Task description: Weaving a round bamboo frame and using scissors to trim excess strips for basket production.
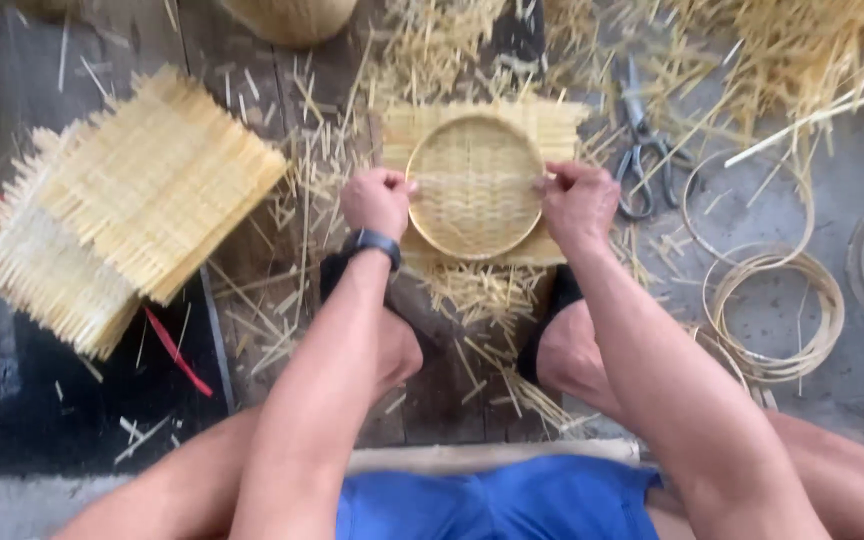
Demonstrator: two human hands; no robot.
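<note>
A round woven bamboo tray (474, 182) rests on a square woven bamboo mat (552, 125) on the floor in front of me. My left hand (377, 200) grips the tray's left rim with fingers closed; a dark watch sits on that wrist. My right hand (577, 200) pinches the tray's right rim. Both knees and feet frame the work from below.
A stack of square woven mats (122, 200) lies at left. Scissors (642, 150) lie right of the tray. Bamboo hoops (772, 300) are coiled at right. Loose bamboo strips (782, 50) litter the back and floor. A basket bottom (292, 18) shows at the top.
</note>
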